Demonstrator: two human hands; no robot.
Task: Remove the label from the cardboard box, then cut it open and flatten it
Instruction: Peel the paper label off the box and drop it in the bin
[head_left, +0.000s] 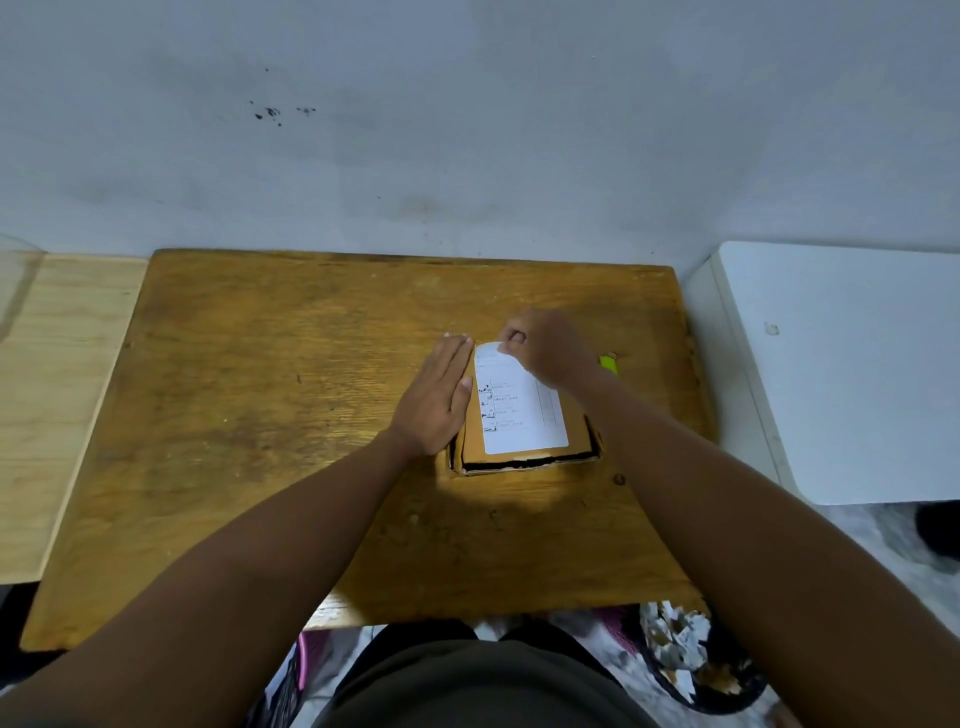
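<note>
The left hand (439, 397) is lying flat, fingers spread out straight and not pinching anything, on the left edge of the cardboard box (524, 447). I judge it is pressing down so the box is not sliding on the bench (260, 415) while the other hand is pulling. Just to the right of this flat hand, the white label (519, 410) is covering most of the top of the box, and the box is sitting near the middle of the bench. At the far corner of the label, the right hand (545, 348) is making its grip: fingertips pressed together and pinching the label corner, probably to start peeling it. The peeling is only beginning, because nearly all the label is lying flat. Beyond the grip to the right, a small yellow-green thing (609, 362), maybe the cutter, is waiting half hidden.
</note>
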